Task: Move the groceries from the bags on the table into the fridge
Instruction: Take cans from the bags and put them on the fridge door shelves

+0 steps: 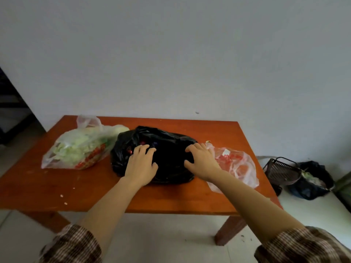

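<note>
Black bag point(171, 145) sits mid-table, and both your hands are on top of it. Your left hand point(141, 164) lies palm down on the bag's left half, fingers bent and spread, tips dug into the plastic by the opening, thumb out to the right. Your right hand point(201, 162) mirrors it on the right half: palm down, fingers curled at the knuckles, thumb pointing in toward the left hand. Contact with the plastic is clear for both; whether either one pinches a fold is blurred, cannot tell. Nothing else is in either hand.

Both forearms are bare and reach forward over the near table edge, angled slightly inward. Brown checked sleeves point(76, 243) are pushed up near the elbows.

Small red and purple items point(142, 142) show in the bag's opening, just past your left fingertips; what they are is too dark to read.

Clear bag of leafy greens point(76, 149) with red print lies left of the black bag, touching it. Another clear red-printed bag point(235, 164) lies right, partly under your right wrist, looks mostly flat.

All three rest on the orange-brown wooden table point(171, 198), which stands against a plain wall. A few crumbs point(61, 195) lie near the front left.

On the floor to the right: dark slatted basket point(281, 171), tilted, beside a dark floor bag point(311, 179) with scraps in it.
</note>
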A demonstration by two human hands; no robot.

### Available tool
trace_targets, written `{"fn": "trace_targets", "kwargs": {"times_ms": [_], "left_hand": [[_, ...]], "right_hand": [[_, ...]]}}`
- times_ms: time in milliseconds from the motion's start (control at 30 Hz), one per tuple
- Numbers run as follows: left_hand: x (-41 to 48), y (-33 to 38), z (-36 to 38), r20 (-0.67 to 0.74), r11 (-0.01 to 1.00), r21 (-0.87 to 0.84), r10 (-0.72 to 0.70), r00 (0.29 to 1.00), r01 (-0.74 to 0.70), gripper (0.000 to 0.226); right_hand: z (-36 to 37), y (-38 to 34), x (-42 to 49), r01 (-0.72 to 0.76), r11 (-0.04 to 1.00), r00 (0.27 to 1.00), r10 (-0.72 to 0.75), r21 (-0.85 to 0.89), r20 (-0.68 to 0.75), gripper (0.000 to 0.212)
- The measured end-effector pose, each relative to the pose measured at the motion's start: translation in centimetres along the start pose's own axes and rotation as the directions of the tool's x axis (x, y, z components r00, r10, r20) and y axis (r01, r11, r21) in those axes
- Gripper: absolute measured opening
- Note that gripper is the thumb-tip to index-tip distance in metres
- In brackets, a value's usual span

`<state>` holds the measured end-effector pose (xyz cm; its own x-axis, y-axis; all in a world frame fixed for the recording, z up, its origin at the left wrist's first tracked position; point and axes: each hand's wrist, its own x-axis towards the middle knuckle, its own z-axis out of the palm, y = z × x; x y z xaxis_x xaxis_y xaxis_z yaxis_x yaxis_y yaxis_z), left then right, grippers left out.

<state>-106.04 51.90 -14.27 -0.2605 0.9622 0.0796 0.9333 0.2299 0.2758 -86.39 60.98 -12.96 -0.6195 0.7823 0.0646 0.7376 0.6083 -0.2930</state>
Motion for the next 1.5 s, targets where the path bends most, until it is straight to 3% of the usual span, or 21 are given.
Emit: {"fn": "trace_targets", "kwargs": {"times_ms": [200,333,500,733,867,967,1133,1233,1500], "left_hand": [[6.6,-6.1,2.4,0.159,0.956,0.252,0.111,0.981,-0.149,0.058],[11.7,-9.7,3.8,0.275,0.906,0.334,0.172,0.946,-0.261,0.063],[18.0,-14.3,4.4,0.421,0.873,0.342,0.19,0.887,-0.349,0.064],[24.4,-19.1,5.1,0.437,0.898,0.231,0.249,0.864,-0.375,0.051],[25.8,-19.1,6.1,0.474,0.974,0.059,0.166,0.865,-0.219,0.049],[26.3,-18.2,7.2,0.488,0.961,0.093,0.183,0.854,-0.259,0.048],[27.4,-18.2,7.8,0.493,0.837,0.257,0.317,0.81,-0.484,0.071],[28.0,-18.3,7.9,0.466,0.739,0.323,0.419,0.779,-0.591,0.056],[30.6,-17.8,9.7,0.551,0.461,0.312,0.625,0.553,-0.831,0.051]], "right_hand": [[4.2,-1.4,8.9,0.153,0.968,0.982,-0.126,-0.198,0.143,0.044],[6.9,-2.5,14.8,0.364,0.823,0.926,-0.27,-0.437,0.263,0.045],[10.5,-3.1,22.1,0.528,0.675,0.838,-0.315,-0.515,0.447,0.047],[12.6,-1.7,29.1,0.33,0.801,0.888,-0.084,-0.499,0.451,0.062],[13.5,-1.1,30.7,0.33,0.805,0.855,-0.034,-0.492,0.517,0.073],[14.4,-1.0,31.3,0.331,0.795,0.843,-0.007,-0.509,0.537,0.066],[15.1,-0.8,31.2,0.273,0.829,0.857,0.021,-0.488,0.515,0.054],[15.4,-0.9,30.9,0.266,0.831,0.866,0.016,-0.489,0.499,0.052],[14.6,-0.7,28.8,0.249,0.852,0.855,0.029,-0.46,0.517,0.057]]}}
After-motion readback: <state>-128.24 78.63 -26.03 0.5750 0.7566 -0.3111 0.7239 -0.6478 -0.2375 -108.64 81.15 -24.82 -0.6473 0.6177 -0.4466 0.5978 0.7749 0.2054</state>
